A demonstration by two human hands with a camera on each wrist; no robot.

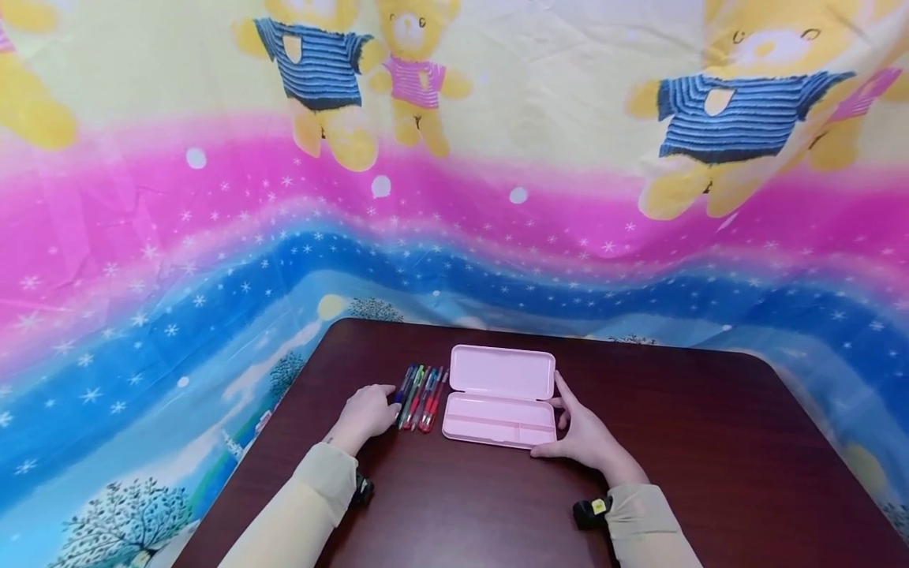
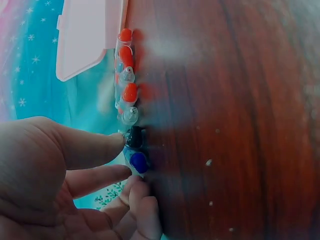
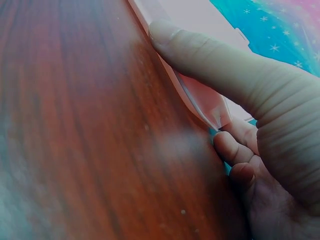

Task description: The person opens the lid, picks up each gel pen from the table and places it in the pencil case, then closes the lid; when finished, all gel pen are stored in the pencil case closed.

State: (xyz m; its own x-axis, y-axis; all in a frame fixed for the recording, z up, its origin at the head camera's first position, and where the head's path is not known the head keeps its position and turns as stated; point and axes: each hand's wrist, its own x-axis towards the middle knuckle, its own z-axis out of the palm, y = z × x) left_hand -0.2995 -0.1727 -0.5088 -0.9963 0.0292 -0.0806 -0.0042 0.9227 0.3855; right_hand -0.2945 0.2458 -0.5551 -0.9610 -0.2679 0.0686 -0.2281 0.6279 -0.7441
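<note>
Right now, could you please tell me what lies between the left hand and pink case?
In the head view, a row of pens separates the left hand from the pink case.

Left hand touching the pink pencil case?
Apart. The head view shows a row of pens lying between the left hand and the pink pencil case.

Both forearms reach forward, left arm [image 1: 301,505] angled inward to the right, right arm [image 1: 649,517] inward to the left. Left hand [image 1: 365,412] low, back up; thumb [image 2: 92,147] nearly straight, index finger [image 2: 97,179] beside it, tips apart, remaining fingers [image 2: 144,215] bent; whether it's pinching is unclear. Right hand [image 1: 585,435] spans wide: right thumb [image 3: 210,62] extended, index stretched forward, other fingers [image 3: 234,150] curled in. Hands well apart.
</note>
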